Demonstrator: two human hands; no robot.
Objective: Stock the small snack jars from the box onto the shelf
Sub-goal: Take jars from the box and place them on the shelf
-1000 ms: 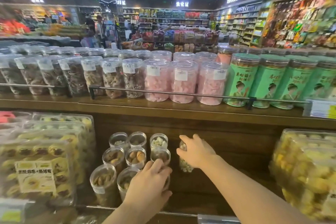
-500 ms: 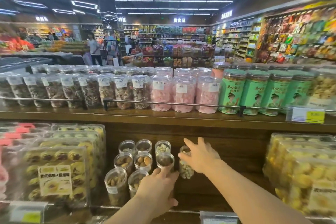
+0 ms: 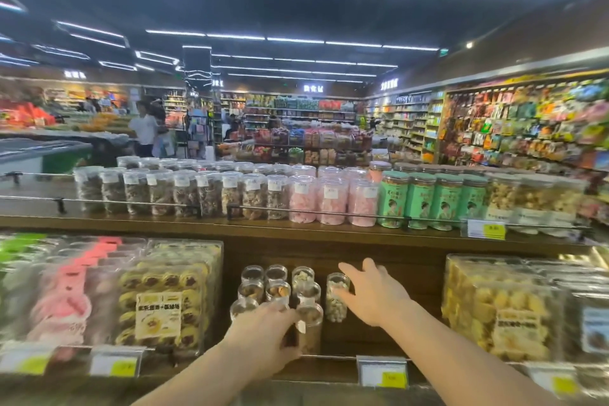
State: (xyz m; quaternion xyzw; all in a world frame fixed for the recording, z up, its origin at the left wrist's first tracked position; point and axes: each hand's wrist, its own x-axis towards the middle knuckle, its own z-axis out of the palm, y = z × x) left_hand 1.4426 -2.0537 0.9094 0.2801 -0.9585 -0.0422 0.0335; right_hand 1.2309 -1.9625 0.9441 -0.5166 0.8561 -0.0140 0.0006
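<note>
Our left hand (image 3: pixel 267 333) nearest, just behind front rail (image 3: pixel 329 356) of lower shelf (image 3: pixel 362 336) — fingers curled over front-row small snack jar (image 3: pixel 311 326), grip clamped on it. Our right hand (image 3: pixel 372 293) further in, fingers spread apart, thumb touching lone jar (image 3: pixel 336 298) standing right of jar cluster (image 3: pixel 267 287). Bare shelf between lone jar and yellow pastry box (image 3: pixel 494 303) — open room there. Beyond, upper shelf edge (image 3: pixel 296 231), tall jars (image 3: pixel 303 198) behind rail.
</note>
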